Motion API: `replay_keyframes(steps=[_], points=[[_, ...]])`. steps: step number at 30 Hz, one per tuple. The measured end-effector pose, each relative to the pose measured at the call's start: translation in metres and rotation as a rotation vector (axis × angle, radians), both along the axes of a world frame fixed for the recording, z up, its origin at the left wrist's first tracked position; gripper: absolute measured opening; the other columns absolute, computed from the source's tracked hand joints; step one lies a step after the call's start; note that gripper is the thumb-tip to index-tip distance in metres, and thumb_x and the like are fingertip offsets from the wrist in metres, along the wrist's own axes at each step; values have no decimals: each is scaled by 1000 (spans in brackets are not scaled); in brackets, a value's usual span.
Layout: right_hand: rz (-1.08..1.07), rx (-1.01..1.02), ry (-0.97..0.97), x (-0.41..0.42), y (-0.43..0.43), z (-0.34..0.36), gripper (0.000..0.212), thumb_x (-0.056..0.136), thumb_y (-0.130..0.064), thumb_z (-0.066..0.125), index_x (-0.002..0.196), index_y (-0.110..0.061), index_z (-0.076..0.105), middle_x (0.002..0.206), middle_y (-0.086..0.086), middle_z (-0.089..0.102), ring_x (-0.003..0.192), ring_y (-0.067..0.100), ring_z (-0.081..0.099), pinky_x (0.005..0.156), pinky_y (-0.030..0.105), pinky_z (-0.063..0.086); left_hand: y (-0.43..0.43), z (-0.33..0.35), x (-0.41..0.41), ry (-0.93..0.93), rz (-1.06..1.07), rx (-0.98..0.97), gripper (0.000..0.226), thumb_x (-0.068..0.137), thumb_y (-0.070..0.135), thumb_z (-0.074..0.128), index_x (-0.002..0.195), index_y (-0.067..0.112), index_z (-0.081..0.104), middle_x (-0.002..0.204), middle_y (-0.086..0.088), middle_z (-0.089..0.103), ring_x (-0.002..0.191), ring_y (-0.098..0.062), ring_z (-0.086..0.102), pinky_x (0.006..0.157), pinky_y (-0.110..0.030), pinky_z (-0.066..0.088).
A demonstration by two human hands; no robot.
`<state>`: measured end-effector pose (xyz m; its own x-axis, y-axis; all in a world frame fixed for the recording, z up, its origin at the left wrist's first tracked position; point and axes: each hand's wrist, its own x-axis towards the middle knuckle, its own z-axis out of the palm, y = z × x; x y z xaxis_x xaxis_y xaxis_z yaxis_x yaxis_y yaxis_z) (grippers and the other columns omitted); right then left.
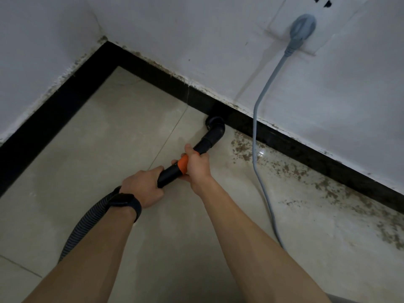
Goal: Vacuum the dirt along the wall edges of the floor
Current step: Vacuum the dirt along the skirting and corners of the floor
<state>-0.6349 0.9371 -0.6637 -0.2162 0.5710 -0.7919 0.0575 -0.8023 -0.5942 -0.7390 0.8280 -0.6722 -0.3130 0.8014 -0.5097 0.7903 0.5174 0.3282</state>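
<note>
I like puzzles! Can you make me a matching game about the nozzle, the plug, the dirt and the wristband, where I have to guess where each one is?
Things:
1. nozzle
2. plug
3. dirt
4. wristband

Places:
A. stuck in the wall socket
B. worn just behind the left hand
C. down at the foot of the black skirting board
D. scattered on the floor

Right pairs: 1-C, 2-A, 3-D, 4-B.
</note>
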Motion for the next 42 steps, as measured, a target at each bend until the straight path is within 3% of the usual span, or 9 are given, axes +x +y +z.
replay_keyframes(steps=[6, 11, 17, 24, 31, 37, 42], points=[[-89, -20, 20, 33, -34, -6, 42, 104, -31, 59, 135, -14, 38, 100, 5, 61, 71, 19, 73, 73, 44, 62, -23, -1, 12, 6, -161, 0, 20, 81, 25, 55, 88, 33, 38, 72, 8, 54, 68, -20, 59, 53, -27, 37], [-130, -51, 39, 39, -69, -7, 24, 103, -30, 61, 114, -21, 42, 99, 6, 61, 73, 20, 73, 80, 49, 63, -52, 0, 11, 36, -243, 3, 17, 81, 26, 53, 89, 32, 39, 71, 9, 52, 67, -18, 57, 57, -28, 39], [-183, -90, 34, 36, -103, -1, 38, 104, -25, 59, 132, -12, 38, 92, 6, 60, 68, 17, 72, 73, 46, 63, -77, 0, -1, 31, -301, 12, 17, 81, 30, 54, 89, 36, 39, 76, 10, 57, 74, -17, 62, 59, -28, 34], [-266, -102, 6, 44, -126, 2, 42, 104, -26, 59, 137, -12, 37, 101, 11, 59, 69, 17, 74, 62, 40, 63, -90, 1, 2, 62, -378, 9, 22, 80, 31, 54, 89, 37, 35, 86, 9, 62, 81, -17, 63, 63, -28, 30], [-254, -103, -4, 52, -118, 4, 36, 104, -26, 60, 128, -9, 40, 91, 7, 61, 67, 18, 73, 79, 52, 62, -82, 4, 12, 73, -376, 14, 22, 80, 29, 55, 97, 33, 41, 92, 6, 64, 86, -21, 64, 65, -29, 30], [-225, -55, -44, 56, -92, 8, 36, 104, -29, 59, 127, -9, 41, 93, 6, 61, 68, 20, 72, 64, 42, 60, -61, 5, 24, 62, -345, 27, 25, 79, 26, 54, 103, 30, 45, 91, 4, 64, 84, -23, 63, 64, -29, 33], [-212, -40, -53, 60, -74, 6, 32, 103, -28, 60, 123, -11, 42, 89, 4, 62, 64, 20, 70, 67, 43, 60, -49, 2, 28, 33, -312, 38, 26, 79, 28, 55, 103, 29, 46, 91, 2, 65, 81, -24, 64, 62, -29, 41]])
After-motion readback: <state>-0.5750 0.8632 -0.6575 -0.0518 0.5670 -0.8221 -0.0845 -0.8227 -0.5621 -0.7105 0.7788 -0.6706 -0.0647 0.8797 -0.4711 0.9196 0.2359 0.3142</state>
